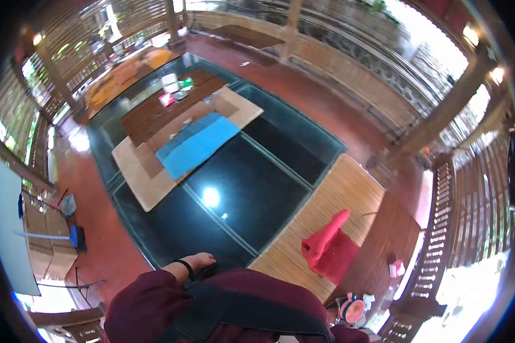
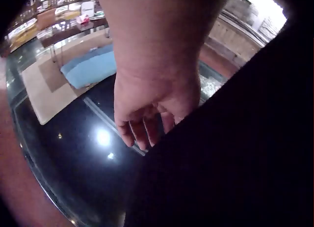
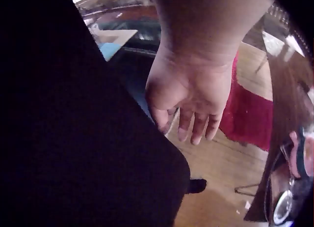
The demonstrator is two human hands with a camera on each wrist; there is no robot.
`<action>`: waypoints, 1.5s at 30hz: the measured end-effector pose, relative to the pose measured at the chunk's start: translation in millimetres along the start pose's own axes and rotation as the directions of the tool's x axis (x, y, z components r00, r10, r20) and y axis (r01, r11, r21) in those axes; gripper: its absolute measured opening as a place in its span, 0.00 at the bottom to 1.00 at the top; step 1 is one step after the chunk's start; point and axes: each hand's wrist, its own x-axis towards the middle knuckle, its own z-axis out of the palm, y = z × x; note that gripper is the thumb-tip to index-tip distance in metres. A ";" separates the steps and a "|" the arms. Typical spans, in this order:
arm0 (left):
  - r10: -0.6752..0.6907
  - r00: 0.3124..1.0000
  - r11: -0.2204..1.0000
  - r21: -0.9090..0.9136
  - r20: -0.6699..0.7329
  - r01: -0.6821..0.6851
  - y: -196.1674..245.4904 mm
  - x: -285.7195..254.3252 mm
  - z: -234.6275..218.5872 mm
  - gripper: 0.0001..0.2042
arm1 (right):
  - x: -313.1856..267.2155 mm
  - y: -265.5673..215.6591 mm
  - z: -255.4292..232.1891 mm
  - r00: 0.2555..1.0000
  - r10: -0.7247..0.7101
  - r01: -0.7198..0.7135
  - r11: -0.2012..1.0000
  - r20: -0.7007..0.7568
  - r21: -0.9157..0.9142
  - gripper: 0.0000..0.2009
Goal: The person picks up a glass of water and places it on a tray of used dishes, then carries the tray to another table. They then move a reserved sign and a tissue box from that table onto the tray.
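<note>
My left hand (image 2: 156, 97) hangs beside dark clothing with its fingers loosely bent and nothing in them. In the head view this left hand (image 1: 199, 261) shows past the maroon sleeve, over the dark glass floor (image 1: 252, 188). My right hand (image 3: 191, 97) also hangs loose and holds nothing; the body hides most of it in the head view. Beyond the right fingers a red cloth (image 3: 248, 114) lies on the woven mat (image 1: 349, 177). Further off, a blue cloth (image 1: 197, 146) is spread over the beige mat (image 1: 146, 183) by a low wooden table (image 1: 143, 117).
On the low table are a white box (image 1: 170, 83) and a green package (image 1: 186, 84). A second dark wooden table (image 1: 383, 240) runs along the right, with a round pink object (image 1: 353, 310) near its close end. At left are a blue broom (image 1: 77, 237) and cardboard boxes (image 1: 43, 234).
</note>
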 end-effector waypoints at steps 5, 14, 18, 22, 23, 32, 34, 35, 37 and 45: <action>-0.200 0.978 0.976 -0.075 0.051 0.204 -53.7 -23.4 -41.3 0.17 | 84.6 -53.4 -10.3 0.991 -0.108 0.116 0.987 0.076 -0.112 0.16; -0.471 0.864 0.781 -0.539 -0.177 0.315 -144.1 -14.3 -79.3 0.15 | 174.7 -204.5 -98.6 0.958 -0.192 0.253 0.914 0.211 -0.318 0.16; -0.476 0.879 0.699 -0.606 0.001 0.379 -142.5 -5.3 -92.6 0.17 | 222.2 -275.5 -141.8 0.967 -0.083 0.184 0.882 0.240 -0.435 0.17; -0.470 0.867 0.698 -0.531 0.166 0.480 -147.4 11.4 -108.6 0.17 | 264.7 -353.9 -198.7 0.952 -0.084 0.227 0.838 0.294 -0.496 0.16; -0.460 0.849 0.675 -0.519 0.259 0.524 -151.8 18.2 -118.4 0.17 | 272.6 -373.0 -211.3 0.945 -0.090 0.247 0.824 0.313 -0.509 0.15; -0.496 0.728 0.745 -0.663 -0.473 0.077 -107.1 75.0 -342.7 0.17 | 421.2 -475.0 -298.5 0.957 -0.009 0.238 0.596 0.291 -0.767 0.14; -0.460 0.752 0.740 -0.671 -0.471 0.033 -106.4 86.7 -371.6 0.16 | 433.6 -506.2 -304.7 0.950 -0.040 0.269 0.612 0.311 -0.743 0.14; -0.404 0.803 0.760 -0.649 -0.439 0.027 -124.5 107.1 -367.1 0.16 | 438.2 -523.8 -305.4 0.946 -0.056 0.283 0.623 0.319 -0.730 0.14; -0.262 0.905 0.762 -0.648 -0.335 -0.020 -141.2 118.3 -377.8 0.16 | 458.6 -547.8 -305.9 0.929 -0.024 0.306 0.612 0.370 -0.729 0.16; -0.507 0.832 0.447 -0.756 0.226 0.478 -218.5 103.3 -483.2 0.13 | 505.8 -656.7 -317.8 0.921 0.058 0.277 0.596 0.385 -0.754 0.17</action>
